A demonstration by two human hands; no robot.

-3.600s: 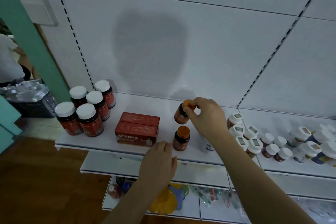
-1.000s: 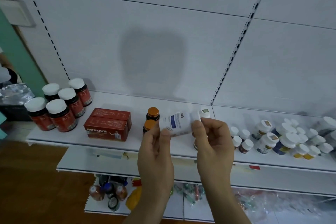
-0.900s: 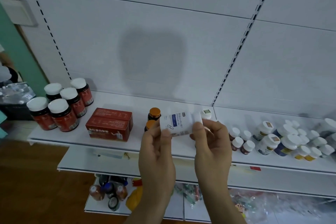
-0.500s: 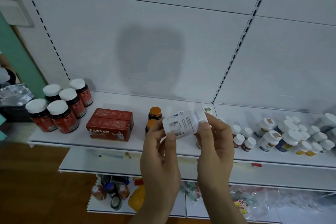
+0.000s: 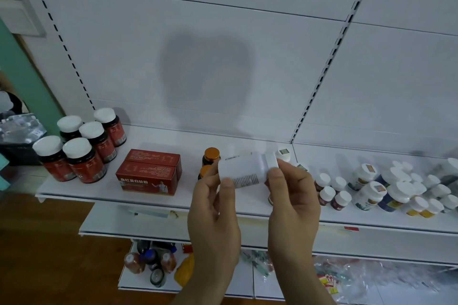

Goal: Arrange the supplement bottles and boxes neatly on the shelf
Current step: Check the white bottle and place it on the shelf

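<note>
Both hands, left (image 5: 213, 208) and right (image 5: 292, 200), pinch the sideways bottle (image 5: 244, 168), seemingly checking it; next, upright it left of them.

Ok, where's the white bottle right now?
In the head view, the white bottle lies sideways in mid-air, held between the left hand and right hand, in front of the two orange-capped bottles.

1. We see dim, bluish, even light.
2. A soft head-shaped shadow (image 5: 205, 77) falls on the back panel (image 5: 247, 32), so light comes from behind us.
3. Straight lines bow near the edges.
4. Far-right bottles (image 5: 396, 188) look slightly blurred.
</note>
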